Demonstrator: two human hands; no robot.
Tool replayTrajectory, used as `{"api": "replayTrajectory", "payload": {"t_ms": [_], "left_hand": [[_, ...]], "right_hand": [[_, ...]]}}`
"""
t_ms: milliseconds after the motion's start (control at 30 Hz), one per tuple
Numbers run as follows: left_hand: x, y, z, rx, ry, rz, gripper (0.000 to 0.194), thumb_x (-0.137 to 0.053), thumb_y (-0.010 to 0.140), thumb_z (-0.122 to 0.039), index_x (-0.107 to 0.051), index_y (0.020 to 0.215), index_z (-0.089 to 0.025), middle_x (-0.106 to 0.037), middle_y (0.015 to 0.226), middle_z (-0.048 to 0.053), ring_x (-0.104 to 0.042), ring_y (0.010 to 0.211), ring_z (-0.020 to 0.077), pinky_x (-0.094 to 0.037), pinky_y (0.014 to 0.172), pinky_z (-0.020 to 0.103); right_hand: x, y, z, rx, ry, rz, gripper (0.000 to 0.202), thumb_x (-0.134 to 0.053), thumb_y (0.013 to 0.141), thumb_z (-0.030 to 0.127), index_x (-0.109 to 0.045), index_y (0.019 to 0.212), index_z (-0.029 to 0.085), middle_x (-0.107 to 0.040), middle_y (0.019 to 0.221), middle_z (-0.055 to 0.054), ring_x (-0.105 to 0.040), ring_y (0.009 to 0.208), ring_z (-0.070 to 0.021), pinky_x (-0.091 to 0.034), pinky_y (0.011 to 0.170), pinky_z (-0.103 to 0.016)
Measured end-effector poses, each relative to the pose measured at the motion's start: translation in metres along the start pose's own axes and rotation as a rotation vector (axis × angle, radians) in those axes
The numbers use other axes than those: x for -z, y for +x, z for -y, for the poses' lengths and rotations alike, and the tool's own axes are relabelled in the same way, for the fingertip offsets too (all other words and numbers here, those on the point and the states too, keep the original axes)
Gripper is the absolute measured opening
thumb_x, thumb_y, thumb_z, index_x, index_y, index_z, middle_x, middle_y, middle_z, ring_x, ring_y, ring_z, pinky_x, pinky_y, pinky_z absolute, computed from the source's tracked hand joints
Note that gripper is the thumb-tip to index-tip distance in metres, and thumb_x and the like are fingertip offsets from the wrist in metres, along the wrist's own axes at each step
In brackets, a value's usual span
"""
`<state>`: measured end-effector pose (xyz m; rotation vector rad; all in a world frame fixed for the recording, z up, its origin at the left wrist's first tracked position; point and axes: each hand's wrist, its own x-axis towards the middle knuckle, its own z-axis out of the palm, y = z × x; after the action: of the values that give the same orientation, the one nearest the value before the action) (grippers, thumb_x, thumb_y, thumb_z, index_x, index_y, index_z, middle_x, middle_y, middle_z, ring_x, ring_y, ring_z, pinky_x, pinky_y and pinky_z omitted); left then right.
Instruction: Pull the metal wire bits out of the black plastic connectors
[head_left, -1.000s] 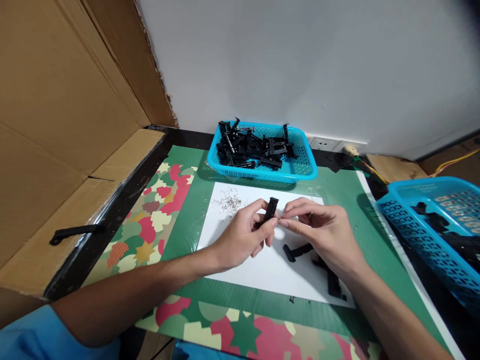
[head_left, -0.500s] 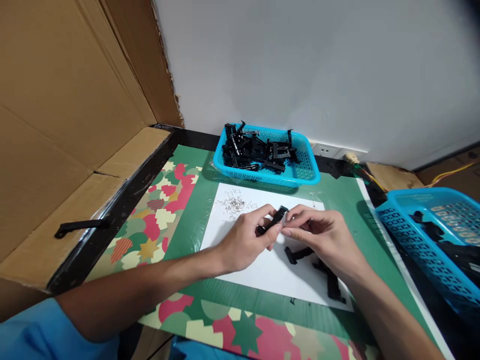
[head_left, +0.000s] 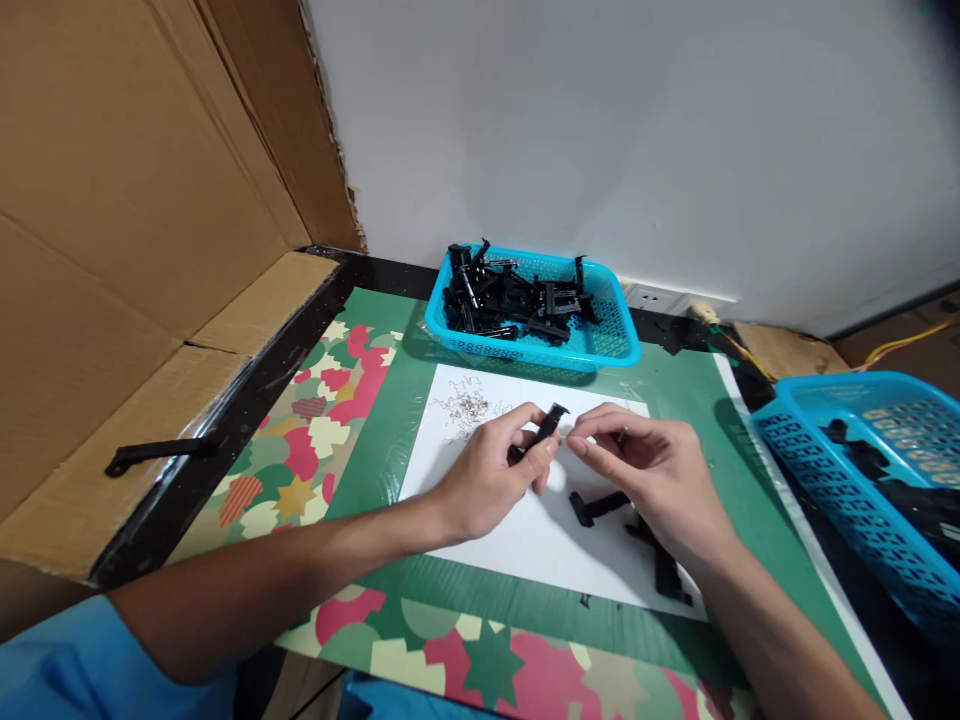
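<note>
My left hand (head_left: 491,470) grips a slim black plastic part (head_left: 551,425) between thumb and fingers, its hooked end pointing up and away. Just right of that part, my right hand (head_left: 652,460) is closed in a pinch, a small gap from it. Whatever sits in the pinch is too small to make out. Under both hands lies a sheet of white paper (head_left: 517,540). On its far left is a loose pile of tiny bent metal wires (head_left: 469,407). Below my right hand rest more black plastic parts (head_left: 592,510), partly hidden by it.
A blue basket (head_left: 525,352) heaped with black parts stands at the back by the wall. Another blue basket (head_left: 832,490) with black parts is at the right. A single black part (head_left: 157,453) lies on cardboard at the left. Wall sockets (head_left: 652,298) sit behind.
My right hand has drawn slightly right, away from the black plastic part. The part has turned a little in my left hand, and its hooked end now shows.
</note>
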<state>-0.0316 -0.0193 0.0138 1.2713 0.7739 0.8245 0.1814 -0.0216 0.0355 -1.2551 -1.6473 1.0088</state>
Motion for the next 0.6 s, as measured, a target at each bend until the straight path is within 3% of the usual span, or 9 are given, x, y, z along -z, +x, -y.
{"api": "replayTrajectory", "payload": {"t_ms": [200, 400, 600], "left_hand": [[0.0037, 0.0005, -0.0013, 0.139, -0.226, 0.079, 0.036, -0.044, 0.109, -0.057, -0.051, 0.119, -0.024, -0.045, 0.057, -0.010, -0.029, 0.038, 0.0071, -0.024, 0.036, 0.016], [0.0050, 0.0013, -0.0033, 0.172, -0.235, 0.108, 0.036, -0.051, 0.107, -0.056, -0.056, 0.113, -0.020, -0.035, 0.062, -0.010, -0.032, 0.044, 0.0066, -0.024, 0.041, 0.016], [0.0026, 0.0012, -0.0070, 0.148, -0.198, 0.131, 0.032, -0.058, 0.105, -0.050, -0.056, 0.102, -0.019, -0.033, 0.069, -0.009, -0.026, 0.052, 0.0053, -0.023, 0.046, 0.017]], "right_hand": [[0.0012, -0.0041, 0.0011, 0.123, -0.153, -0.218, 0.005, -0.084, 0.091, 0.028, -0.082, 0.087, 0.027, -0.076, 0.089, -0.004, -0.062, 0.078, -0.0204, -0.043, 0.065, -0.035], [-0.0010, -0.0055, 0.0061, 0.165, -0.267, -0.189, 0.006, -0.081, 0.092, 0.024, -0.082, 0.087, 0.027, -0.078, 0.089, -0.004, -0.064, 0.077, -0.0199, -0.042, 0.062, -0.035], [-0.0040, -0.0054, 0.0058, 0.163, -0.340, -0.196, 0.007, -0.081, 0.091, 0.022, -0.080, 0.086, 0.025, -0.077, 0.087, -0.002, -0.063, 0.073, -0.0173, -0.042, 0.061, -0.034]]}}
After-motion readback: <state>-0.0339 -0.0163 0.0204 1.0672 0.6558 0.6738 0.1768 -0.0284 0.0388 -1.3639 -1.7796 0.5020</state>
